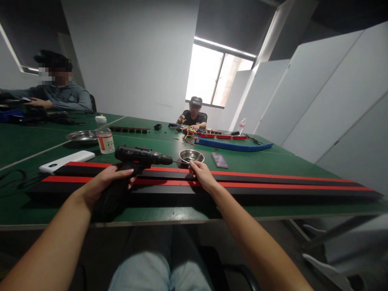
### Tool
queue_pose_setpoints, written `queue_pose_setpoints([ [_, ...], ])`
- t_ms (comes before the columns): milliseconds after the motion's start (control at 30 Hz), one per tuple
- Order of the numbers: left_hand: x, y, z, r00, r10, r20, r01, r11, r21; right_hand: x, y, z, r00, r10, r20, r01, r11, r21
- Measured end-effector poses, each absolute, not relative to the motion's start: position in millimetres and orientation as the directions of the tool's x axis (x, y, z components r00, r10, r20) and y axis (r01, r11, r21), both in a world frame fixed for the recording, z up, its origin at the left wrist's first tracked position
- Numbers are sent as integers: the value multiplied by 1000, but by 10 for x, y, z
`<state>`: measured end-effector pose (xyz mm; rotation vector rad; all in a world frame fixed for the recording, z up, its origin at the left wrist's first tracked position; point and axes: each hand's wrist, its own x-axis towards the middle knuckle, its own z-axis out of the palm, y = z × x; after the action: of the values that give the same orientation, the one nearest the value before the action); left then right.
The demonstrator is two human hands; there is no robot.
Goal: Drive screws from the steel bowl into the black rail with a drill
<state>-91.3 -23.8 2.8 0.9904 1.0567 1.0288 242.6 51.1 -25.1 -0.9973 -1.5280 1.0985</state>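
Observation:
My left hand (112, 180) is wrapped round the grip of a black cordless drill (138, 157), which lies level with its chuck toward the right. A thin bit sticks out of the chuck. At the bit's tip, the fingers of my right hand (200, 173) are pinched together; whatever small thing they hold is hidden. Just behind that hand is a small steel bowl (191, 151) with small dark pieces in it. Below both hands, two long black bars with red strips (257, 184) lie side by side across the table.
On the green table (145, 214) are a bottle with a red label (105, 139), a steel dish (81, 136) and a white power bank (67, 161). Farther back lie a long blue strip (233, 144) and coloured wires. One person (197, 117) sits opposite, another (65, 93) at left.

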Motion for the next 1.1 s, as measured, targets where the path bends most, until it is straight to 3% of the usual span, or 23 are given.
queue_pose_setpoints([
  [400, -859, -285, 78, 144, 969, -199, -163, 222, 961, 2424, 496, -236, -199, 951, 237, 128, 265, -956],
  [900, -883, -276, 51, 163, 969, -187, -144, 211, 967, 2403, 493, -248, -219, 946, 239, 78, 261, -962],
  [1100, -865, -266, 48, 118, 984, -132, 2, 133, 991, 2389, 506, -251, -213, 944, 251, 124, 281, -952],
])
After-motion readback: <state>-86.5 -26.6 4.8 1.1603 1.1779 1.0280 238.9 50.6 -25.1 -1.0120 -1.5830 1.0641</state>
